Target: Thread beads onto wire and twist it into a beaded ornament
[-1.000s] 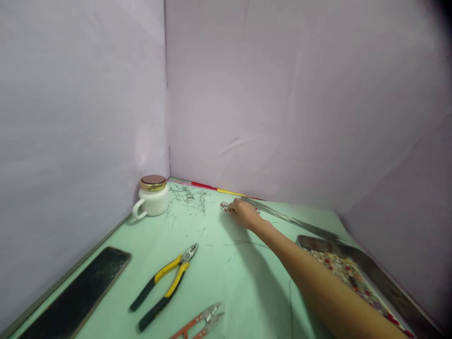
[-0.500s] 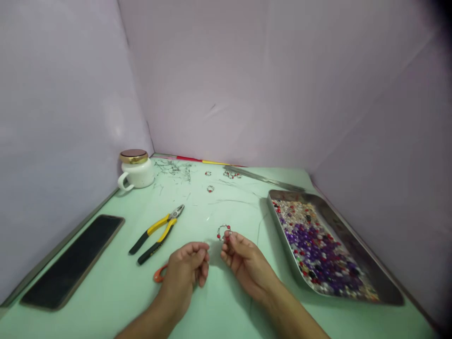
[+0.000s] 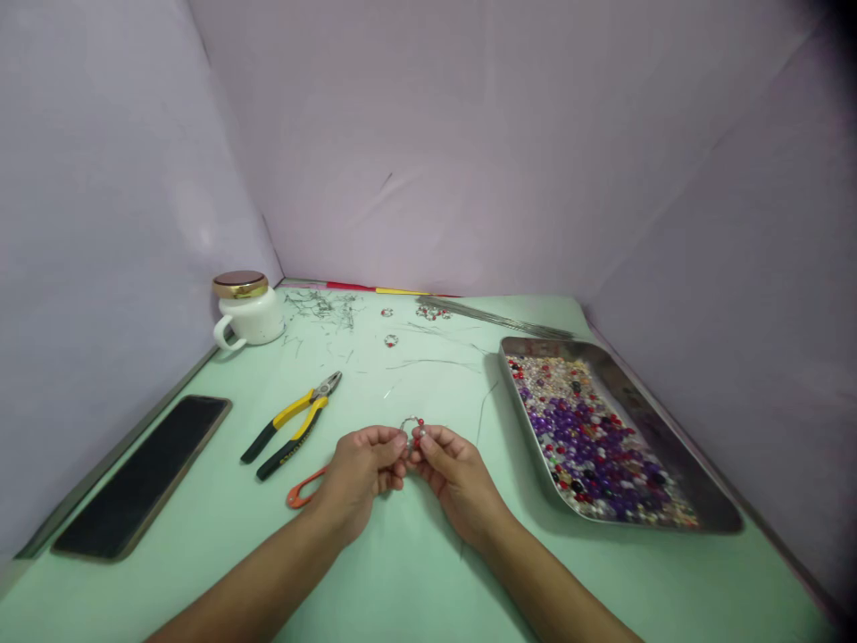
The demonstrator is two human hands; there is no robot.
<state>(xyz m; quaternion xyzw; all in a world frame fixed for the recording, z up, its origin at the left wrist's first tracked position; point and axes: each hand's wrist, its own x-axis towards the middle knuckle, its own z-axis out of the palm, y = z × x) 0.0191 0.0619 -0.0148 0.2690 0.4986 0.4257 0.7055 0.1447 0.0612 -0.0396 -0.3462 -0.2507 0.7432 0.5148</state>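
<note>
A small beaded wire ring (image 3: 411, 420) with red and clear beads stands up between my two hands, over the middle of the table. My right hand (image 3: 455, 473) pinches its right side between thumb and fingers. At its left side, the thumb and fingers of my left hand (image 3: 365, 469) are closed on the ring too. The fingertips nearly meet and hide its lower part. An orange-handled tool (image 3: 298, 496), partly covered by my left hand, lies beside it. Pliers (image 3: 295, 424) with yellow and black handles lie farther left.
A metal tray (image 3: 536, 464) of mixed beads stands right. A dark phone (image 3: 144, 478) and a lidded white mug (image 3: 251, 317) are left. Wire scraps (image 3: 321, 308), finished-looking beaded rings (image 3: 434, 313) and a bundle of wires (image 3: 499, 319) lie at the back.
My left hand has moved right to the beaded ring and now grips its left side. My right hand still holds it. The whole view has shifted slightly.
</note>
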